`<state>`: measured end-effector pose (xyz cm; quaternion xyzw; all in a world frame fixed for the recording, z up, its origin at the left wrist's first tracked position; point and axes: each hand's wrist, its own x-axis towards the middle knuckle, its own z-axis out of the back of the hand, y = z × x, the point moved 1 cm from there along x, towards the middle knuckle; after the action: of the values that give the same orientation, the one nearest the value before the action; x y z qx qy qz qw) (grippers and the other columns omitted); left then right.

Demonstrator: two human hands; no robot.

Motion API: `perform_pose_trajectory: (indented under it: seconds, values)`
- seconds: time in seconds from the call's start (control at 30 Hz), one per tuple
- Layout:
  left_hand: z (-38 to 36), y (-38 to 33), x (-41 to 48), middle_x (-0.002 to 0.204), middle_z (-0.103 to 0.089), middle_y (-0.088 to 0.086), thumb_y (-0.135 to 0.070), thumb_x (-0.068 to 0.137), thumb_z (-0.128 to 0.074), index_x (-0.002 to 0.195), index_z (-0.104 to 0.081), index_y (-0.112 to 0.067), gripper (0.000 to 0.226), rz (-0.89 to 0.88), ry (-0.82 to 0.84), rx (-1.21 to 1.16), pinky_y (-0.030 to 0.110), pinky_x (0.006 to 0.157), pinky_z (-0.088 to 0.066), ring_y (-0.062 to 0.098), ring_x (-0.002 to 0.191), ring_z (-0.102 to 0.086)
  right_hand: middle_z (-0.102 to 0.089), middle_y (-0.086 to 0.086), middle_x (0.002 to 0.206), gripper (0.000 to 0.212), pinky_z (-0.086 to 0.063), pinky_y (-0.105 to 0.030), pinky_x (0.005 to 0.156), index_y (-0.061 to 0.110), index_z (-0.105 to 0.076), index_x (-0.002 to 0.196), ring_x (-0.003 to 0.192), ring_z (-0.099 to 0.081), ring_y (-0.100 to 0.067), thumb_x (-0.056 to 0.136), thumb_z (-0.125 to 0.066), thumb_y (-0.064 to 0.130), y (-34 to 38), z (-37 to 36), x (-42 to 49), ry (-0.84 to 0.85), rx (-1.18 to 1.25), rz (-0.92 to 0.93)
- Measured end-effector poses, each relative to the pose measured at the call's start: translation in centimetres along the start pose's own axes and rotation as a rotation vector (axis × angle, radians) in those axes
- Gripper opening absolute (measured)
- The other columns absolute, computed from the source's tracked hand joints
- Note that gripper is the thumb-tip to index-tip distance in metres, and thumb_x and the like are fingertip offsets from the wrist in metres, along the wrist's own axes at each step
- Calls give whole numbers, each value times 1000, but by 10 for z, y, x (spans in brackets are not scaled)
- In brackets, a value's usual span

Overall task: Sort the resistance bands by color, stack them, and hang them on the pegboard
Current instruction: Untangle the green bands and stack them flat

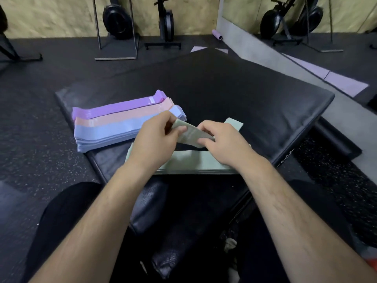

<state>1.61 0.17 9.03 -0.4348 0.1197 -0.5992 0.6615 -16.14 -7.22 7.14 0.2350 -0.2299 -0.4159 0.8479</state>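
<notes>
Gym — exercise machines (117,21), speckled rubber floor (30,160), wall mirror (306,15).

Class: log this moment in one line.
left hand: pinches pale green fabric resistance band | right hand: grips same band | below: pale green stack | beside: purple stack, pink stack, blue stack on black padded mat

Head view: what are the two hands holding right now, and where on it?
One green band, just above the green stack: the left hand pinches its left end, and the right hand grips it further along.

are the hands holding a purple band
No, the left hand and right hand pinch a pale green band; the purple stack lies apart.
</notes>
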Motion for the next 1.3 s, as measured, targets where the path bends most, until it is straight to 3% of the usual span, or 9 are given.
perform_pose_trajectory:
  seconds: [0.1, 0.2, 0.33, 0.53, 0.73, 0.9, 1.1, 1.2, 1.3]
  values:
    - [12, 9, 1, 68, -53, -4, -23, 93, -70, 79, -56, -10, 23, 55, -58, -71, 19, 57, -34, 5, 60, -40, -64, 8, 80, 10, -52, -43, 67, 30, -58, 87, 79, -58, -15, 93, -64, 25, -8, 1, 4, 21, -69, -71]
    - [26, 18, 4, 69, -56, -2, -23, 93, -70, 80, -59, -9, 22, 108, -120, -98, 18, 57, -36, 5, 60, -43, -61, 8, 77, 11, -46, -38, 68, 30, -58, 87, 94, -49, -19, 95, -62, 23, -19, 3, 7, -9, -173, -117]
    - [44, 33, 8, 74, -60, 1, -28, 92, -71, 83, -62, -10, 22, 185, -189, -147, 18, 60, -40, 6, 63, -48, -63, 12, 82, 10, -40, -36, 85, 32, -61, 92, 104, -44, -22, 99, -58, 27, -33, 15, 13, -89, -318, -208]
    - [50, 48, 10, 74, -57, -1, -30, 91, -73, 83, -64, -10, 24, 246, -213, -262, 33, 67, -41, 12, 68, -48, -63, 5, 80, 16, -30, -31, 87, 24, -58, 101, 83, -50, -22, 104, -47, 36, -34, 43, 8, -310, -486, -196]
    - [55, 59, 10, 77, -65, 2, -47, 79, -73, 83, -68, -17, 31, 281, -198, -380, 38, 70, -41, 16, 69, -50, -64, 10, 87, 5, -50, -34, 76, 30, -61, 93, 77, -58, -11, 97, -63, 29, -50, 61, -11, -415, -6, -292]
    - [56, 56, 6, 76, -70, -6, -40, 84, -74, 81, -73, -27, 13, 286, -187, -372, 39, 75, -46, 16, 71, -56, -60, 10, 82, 19, -47, -21, 75, 35, -61, 103, 69, -52, -6, 93, -69, 21, -51, 67, -33, -506, 285, -256]
    - [60, 46, -12, 87, -74, -3, -21, 88, -77, 95, -77, -24, 8, 239, -107, -157, 34, 77, -54, 13, 78, -65, -60, 1, 83, 18, -51, -28, 74, 31, -68, 99, 68, -49, -9, 88, -73, 17, -39, 66, -63, -437, 274, -246]
    - [60, 46, -19, 87, -67, -1, -22, 88, -77, 106, -74, -22, 19, 193, -91, 7, 33, 76, -50, 17, 79, -61, -59, -3, 81, 18, -48, -21, 69, 29, -69, 98, 63, -46, -8, 87, -72, 15, -29, 61, -71, -381, 213, -216]
    - [58, 49, -22, 80, -62, 2, -20, 88, -73, 98, -74, -17, 10, 125, -42, 166, 37, 73, -48, 24, 76, -57, -57, 5, 76, 17, -43, -15, 64, 28, -69, 99, 58, -45, -5, 87, -70, 15, -23, 55, -74, -316, 106, -192]
